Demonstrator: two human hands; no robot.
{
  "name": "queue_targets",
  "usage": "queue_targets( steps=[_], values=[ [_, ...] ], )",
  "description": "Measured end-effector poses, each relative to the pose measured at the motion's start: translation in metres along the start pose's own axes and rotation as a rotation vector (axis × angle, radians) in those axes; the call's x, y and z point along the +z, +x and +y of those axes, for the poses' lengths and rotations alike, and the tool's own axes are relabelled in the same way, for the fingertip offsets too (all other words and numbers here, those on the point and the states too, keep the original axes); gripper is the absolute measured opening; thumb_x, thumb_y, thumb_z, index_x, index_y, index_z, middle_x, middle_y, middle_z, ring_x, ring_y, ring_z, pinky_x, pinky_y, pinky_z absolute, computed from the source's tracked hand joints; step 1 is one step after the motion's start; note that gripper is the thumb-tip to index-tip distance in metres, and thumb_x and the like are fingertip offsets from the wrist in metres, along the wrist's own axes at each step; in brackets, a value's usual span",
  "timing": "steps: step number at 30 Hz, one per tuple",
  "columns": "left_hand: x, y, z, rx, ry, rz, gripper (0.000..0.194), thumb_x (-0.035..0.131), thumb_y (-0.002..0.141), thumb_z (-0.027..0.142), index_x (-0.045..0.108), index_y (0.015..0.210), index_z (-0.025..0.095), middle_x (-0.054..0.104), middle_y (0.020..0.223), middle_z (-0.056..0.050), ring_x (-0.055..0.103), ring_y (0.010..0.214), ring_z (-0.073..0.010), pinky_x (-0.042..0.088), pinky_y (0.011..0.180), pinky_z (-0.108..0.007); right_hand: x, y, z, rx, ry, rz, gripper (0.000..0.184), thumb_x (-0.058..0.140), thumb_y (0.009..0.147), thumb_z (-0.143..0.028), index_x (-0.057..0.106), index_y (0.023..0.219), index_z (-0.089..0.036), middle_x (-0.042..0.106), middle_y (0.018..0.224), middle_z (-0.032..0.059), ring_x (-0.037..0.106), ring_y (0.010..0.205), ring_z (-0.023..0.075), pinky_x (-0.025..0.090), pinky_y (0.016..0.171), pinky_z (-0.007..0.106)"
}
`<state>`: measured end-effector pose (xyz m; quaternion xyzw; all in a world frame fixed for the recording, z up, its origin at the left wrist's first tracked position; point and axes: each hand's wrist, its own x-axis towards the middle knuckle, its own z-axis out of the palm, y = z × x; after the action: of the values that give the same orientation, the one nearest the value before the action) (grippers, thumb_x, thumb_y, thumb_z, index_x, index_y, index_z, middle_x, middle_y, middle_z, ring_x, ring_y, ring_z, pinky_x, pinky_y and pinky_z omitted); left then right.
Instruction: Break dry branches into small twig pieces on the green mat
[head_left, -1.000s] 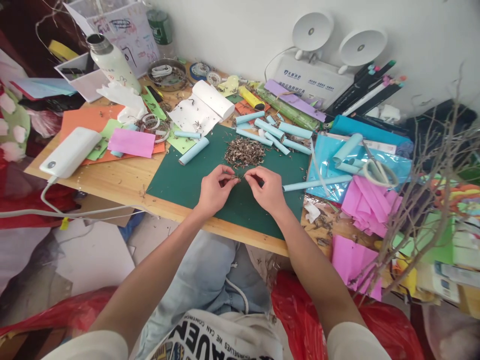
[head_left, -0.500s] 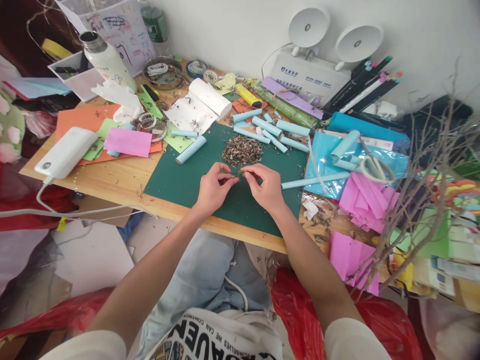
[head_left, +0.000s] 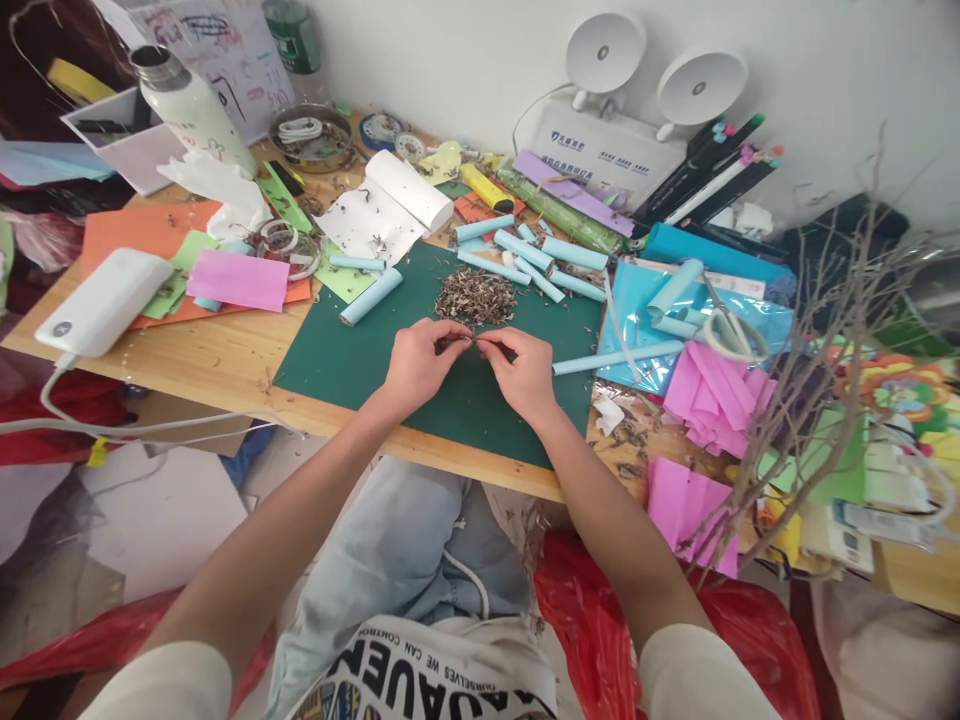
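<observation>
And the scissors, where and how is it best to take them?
Probably by the pale handle loops, the right hand coming from the left: the loops lie nearer the person, the blades point away, and twigs crowd the right.

You have a loose heap of dry-looking brown shreds (head_left: 475, 297) on the green mat (head_left: 337, 365); a tiny dark scrap (head_left: 472, 338) sits between your hands (head_left: 420, 362) (head_left: 523, 368).

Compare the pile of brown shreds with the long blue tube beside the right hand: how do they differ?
Shape: the pile of brown shreds is a loose heap of many tiny pieces, while the long blue tube is one straight, slender piece. Place: the pile sits on the green mat, while the tube reaches from the mat onto the blue plastic packet. Both rest at least partly on the mat.
</observation>
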<state>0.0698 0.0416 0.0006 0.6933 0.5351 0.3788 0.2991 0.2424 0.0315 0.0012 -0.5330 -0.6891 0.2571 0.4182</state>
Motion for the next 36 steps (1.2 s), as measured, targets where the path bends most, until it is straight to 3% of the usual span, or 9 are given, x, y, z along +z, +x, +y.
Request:
queue_targets(
  steps=[6, 19, 25, 31, 36],
  values=[
    [0.007, 0.017, -0.011, 0.066, -0.009, -0.043, 0.015, 0.069, 0.081, 0.023, 0.078, 0.094, 0.025, 0.070, 0.079, -0.002, 0.061, 0.067, -0.0144, 0.050, 0.070, -0.028, 0.001, 0.001, 0.001, -0.032, -0.087, 0.056, 0.015, 0.059, 0.087, -0.022, 0.074, 0.083, -0.019, 0.073, 0.080, 0.0039, 0.064, 0.067, 0.0156, 0.050, 0.066, 0.028],
    [0.005, 0.011, -0.013, 0.105, -0.046, -0.080, 0.018, 0.069, 0.082, 0.022, 0.078, 0.098, 0.025, 0.076, 0.088, -0.003, 0.065, 0.080, -0.0191, 0.053, 0.077, -0.033, 0.005, 0.001, 0.008, -0.048, -0.082, 0.038, 0.016, 0.061, 0.086, -0.024, 0.076, 0.081, -0.020, 0.075, 0.082, 0.0043, 0.066, 0.072, 0.0176, 0.051, 0.068, 0.029],
    [0.007, 0.009, -0.014, 0.158, -0.080, -0.037, 0.017, 0.066, 0.083, 0.018, 0.078, 0.094, 0.024, 0.076, 0.091, -0.003, 0.064, 0.085, -0.0191, 0.052, 0.080, -0.033, 0.007, 0.001, 0.004, -0.060, -0.122, 0.048, 0.016, 0.059, 0.083, -0.021, 0.074, 0.077, -0.019, 0.072, 0.075, 0.0037, 0.061, 0.064, 0.0155, 0.049, 0.065, 0.028],
    [0.006, 0.010, -0.015, 0.119, -0.033, -0.011, 0.017, 0.063, 0.083, 0.016, 0.078, 0.089, 0.024, 0.076, 0.087, -0.003, 0.064, 0.085, -0.0189, 0.052, 0.078, -0.033, 0.003, 0.002, 0.005, -0.087, -0.133, 0.071, 0.017, 0.057, 0.082, -0.018, 0.072, 0.075, -0.017, 0.069, 0.073, 0.0031, 0.060, 0.062, 0.0144, 0.046, 0.063, 0.027],
    [0.006, 0.010, -0.016, 0.091, 0.005, -0.023, 0.018, 0.064, 0.082, 0.019, 0.078, 0.092, 0.025, 0.074, 0.086, -0.003, 0.064, 0.078, -0.0180, 0.051, 0.076, -0.032, 0.001, 0.001, 0.006, -0.094, -0.144, 0.008, 0.018, 0.058, 0.085, -0.022, 0.074, 0.078, -0.019, 0.071, 0.075, 0.0034, 0.061, 0.065, 0.0152, 0.047, 0.067, 0.028]
  ],
)
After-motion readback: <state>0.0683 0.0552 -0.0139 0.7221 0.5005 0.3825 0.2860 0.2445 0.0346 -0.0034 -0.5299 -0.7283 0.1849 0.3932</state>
